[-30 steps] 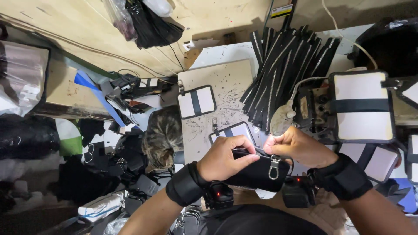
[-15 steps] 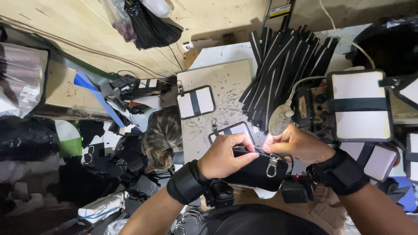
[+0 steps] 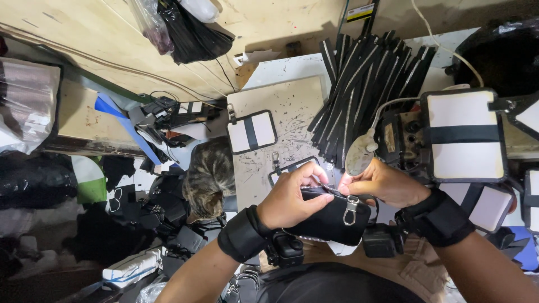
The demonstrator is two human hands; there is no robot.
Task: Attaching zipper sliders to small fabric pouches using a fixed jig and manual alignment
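Observation:
My left hand [image 3: 295, 196] grips the upper left part of a small black pouch [image 3: 331, 219] that has a metal clasp [image 3: 351, 207] on its front. My right hand [image 3: 382, 182] pinches the zipper end at the pouch's top edge. Both wrists wear black bands with small devices. The pouch is held just above the front of a scratched beige work surface [image 3: 292, 112]. A white pouch with a black stripe [image 3: 251, 132] lies on that surface, and another sits partly hidden behind my left hand.
A fan of black zipper strips [image 3: 365, 84] lies on the table's far side. A sewing machine [image 3: 404, 137] with white striped pouches [image 3: 463, 134] on it stands right. A tabby cat [image 3: 209, 182] sits left of the table among black scraps and bags.
Both hands and the pouch stay in nearly the same place; the fingers shift slightly along the zipper edge. The cat has not moved.

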